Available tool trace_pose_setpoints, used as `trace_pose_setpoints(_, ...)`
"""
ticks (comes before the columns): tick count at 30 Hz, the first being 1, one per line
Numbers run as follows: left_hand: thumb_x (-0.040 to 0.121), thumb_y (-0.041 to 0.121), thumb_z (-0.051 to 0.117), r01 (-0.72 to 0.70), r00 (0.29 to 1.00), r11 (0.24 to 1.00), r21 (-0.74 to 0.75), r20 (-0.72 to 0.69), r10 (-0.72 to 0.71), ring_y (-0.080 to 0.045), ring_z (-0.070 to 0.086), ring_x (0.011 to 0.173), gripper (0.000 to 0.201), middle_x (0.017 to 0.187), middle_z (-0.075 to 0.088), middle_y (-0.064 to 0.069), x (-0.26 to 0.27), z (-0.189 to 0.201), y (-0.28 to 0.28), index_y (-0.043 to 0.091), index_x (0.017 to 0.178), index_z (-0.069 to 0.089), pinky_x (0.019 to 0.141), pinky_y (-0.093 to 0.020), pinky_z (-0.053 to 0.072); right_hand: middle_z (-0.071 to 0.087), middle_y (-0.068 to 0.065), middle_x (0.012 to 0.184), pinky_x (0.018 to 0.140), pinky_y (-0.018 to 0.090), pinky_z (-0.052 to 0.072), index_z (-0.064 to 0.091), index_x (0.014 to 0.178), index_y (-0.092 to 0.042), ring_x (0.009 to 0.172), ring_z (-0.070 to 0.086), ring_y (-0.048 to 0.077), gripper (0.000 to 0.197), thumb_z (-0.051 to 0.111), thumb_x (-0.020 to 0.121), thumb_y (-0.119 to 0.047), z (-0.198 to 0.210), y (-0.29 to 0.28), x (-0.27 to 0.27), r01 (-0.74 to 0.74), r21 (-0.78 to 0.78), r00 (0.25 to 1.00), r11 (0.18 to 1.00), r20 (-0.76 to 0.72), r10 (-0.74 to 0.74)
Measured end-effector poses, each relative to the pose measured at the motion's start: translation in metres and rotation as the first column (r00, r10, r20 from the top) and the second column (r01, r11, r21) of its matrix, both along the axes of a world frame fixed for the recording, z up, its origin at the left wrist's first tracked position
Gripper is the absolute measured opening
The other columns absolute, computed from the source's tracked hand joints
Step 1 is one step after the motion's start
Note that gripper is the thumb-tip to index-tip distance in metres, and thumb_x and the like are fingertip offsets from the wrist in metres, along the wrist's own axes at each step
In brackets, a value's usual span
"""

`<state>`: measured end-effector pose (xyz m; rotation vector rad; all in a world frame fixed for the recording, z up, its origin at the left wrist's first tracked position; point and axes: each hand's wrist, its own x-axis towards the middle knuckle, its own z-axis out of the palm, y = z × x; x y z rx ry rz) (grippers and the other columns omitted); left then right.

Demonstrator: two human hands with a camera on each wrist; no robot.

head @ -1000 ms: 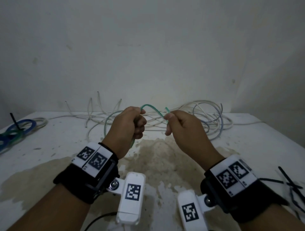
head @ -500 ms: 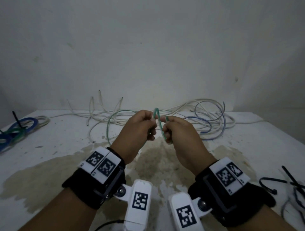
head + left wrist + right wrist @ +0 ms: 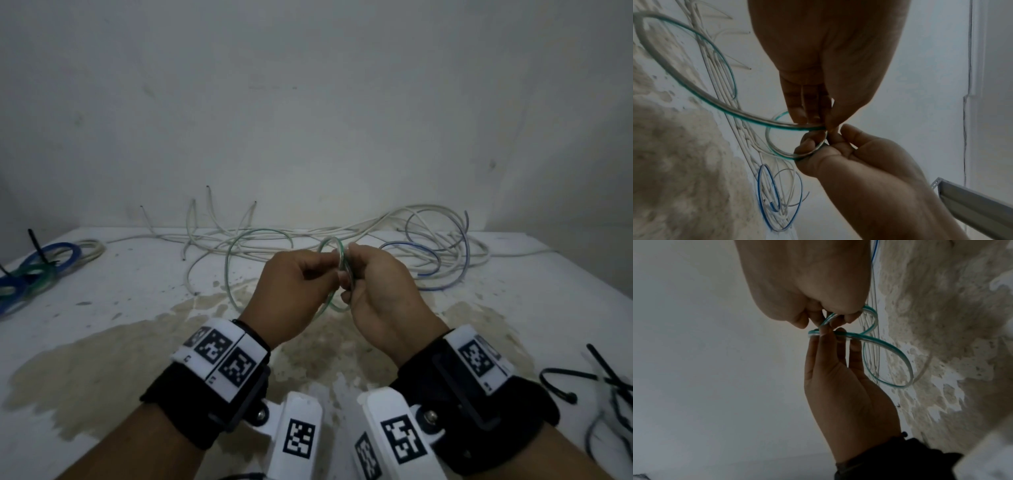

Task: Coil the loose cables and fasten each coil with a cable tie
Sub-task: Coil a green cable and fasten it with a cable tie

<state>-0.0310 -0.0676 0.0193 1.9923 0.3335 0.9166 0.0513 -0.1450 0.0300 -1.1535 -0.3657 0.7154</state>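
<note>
Above stained white surface (image 3: 102, 325), left hand (image 3: 294, 291) and right hand (image 3: 380, 291) pinch green cable (image 3: 337, 253), pinning its small loop so it cannot spring open.

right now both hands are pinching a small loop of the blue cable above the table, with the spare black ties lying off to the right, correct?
Not quite: the cable is green, not blue. The head view shows the left hand and right hand pinching its small loop above the table; the blue cable lies loose behind them. The spare black ties do lie to the right.
</note>
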Motion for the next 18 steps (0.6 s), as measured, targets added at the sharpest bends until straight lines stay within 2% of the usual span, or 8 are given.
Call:
trace_pose_setpoints(2,0.078,0.023,0.065,-0.006,1.000,0.994,0.114,-0.003,0.007,-0.022,0.063,0.069,0.012,0.073,0.067,-0.009,0.002,-0.004,0.000,0.031,0.081,0.073,0.070,-0.048,0.053,0.054,-0.006,0.051,0.051,0.024,0.030,0.059,0.069,-0.013,0.041,0.040,0.004,0.026,0.046,0.091,-0.012,0.001,0.000,-0.001,-0.001,-0.001,1.000,1.000,0.006,0.001)
trace_pose_setpoints(4,0.077,0.025,0.063,-0.031,0.999,0.980,0.195,-0.003,0.032,-0.018,0.061,0.066,0.008,0.070,0.064,-0.005,0.003,-0.008,0.000,0.023,0.082,0.069,0.067,-0.044,0.051,0.055,-0.005,0.052,0.050,0.024,0.030,0.059,0.070,-0.012,0.039,0.041,0.003,0.026,0.047,0.092,-0.013,0.002,0.002,-0.001,0.012,-0.020,1.000,1.000,0.010,-0.012)
trace_pose_setpoints(7,0.080,0.019,0.067,-0.039,0.999,0.971,0.234,0.028,0.033,-0.005,0.059,0.064,0.005,0.069,0.065,0.008,0.003,-0.010,0.001,0.021,0.079,0.071,0.066,-0.023,0.047,0.055,-0.002,0.058,0.052,0.024,0.030,0.059,0.072,-0.011,0.042,0.043,0.004,0.024,0.048,0.093,-0.014,0.002,0.003,-0.002,0.031,-0.035,1.000,0.999,0.008,-0.030)
trace_pose_setpoints(9,0.080,0.007,0.069,-0.045,0.998,0.973,0.226,0.044,0.036,0.000,0.060,0.065,0.016,0.069,0.066,0.012,0.003,-0.011,0.001,0.023,0.078,0.074,0.065,-0.011,0.043,0.056,-0.003,0.057,0.051,0.023,0.032,0.061,0.073,-0.009,0.042,0.045,0.004,0.024,0.049,0.093,-0.012,0.002,0.002,-0.002,0.030,-0.031,1.000,0.999,0.009,-0.030)
trace_pose_setpoints(12,0.079,0.000,0.065,-0.046,0.999,0.983,0.175,0.025,0.042,-0.001,0.064,0.070,0.024,0.070,0.068,0.011,0.005,-0.013,0.002,0.022,0.083,0.072,0.068,-0.016,0.049,0.058,-0.003,0.057,0.044,0.018,0.038,0.064,0.080,-0.007,0.045,0.051,0.004,0.018,0.051,0.093,-0.010,0.004,0.000,-0.004,0.021,-0.005,1.000,1.000,0.023,-0.021)
trace_pose_setpoints(15,0.078,0.001,0.069,-0.043,0.999,0.984,0.171,0.023,0.040,0.000,0.064,0.069,0.027,0.068,0.066,0.013,0.005,-0.017,0.002,0.029,0.078,0.068,0.068,-0.022,0.053,0.060,0.004,0.074,0.056,0.022,0.045,0.065,0.082,-0.008,0.065,0.057,0.013,0.017,0.051,0.093,-0.009,0.006,0.001,-0.003,0.032,-0.002,0.999,0.999,0.039,-0.032)
trace_pose_setpoints(18,0.077,0.005,0.072,-0.057,0.998,0.982,0.179,0.042,0.050,-0.002,0.060,0.066,0.027,0.071,0.065,0.011,0.006,-0.019,0.002,0.030,0.072,0.063,0.064,-0.028,0.053,0.056,0.001,0.082,0.063,0.025,0.043,0.066,0.084,-0.013,0.074,0.054,0.012,0.020,0.049,0.094,-0.011,0.006,0.002,-0.002,0.044,-0.019,0.997,0.999,0.066,-0.043)
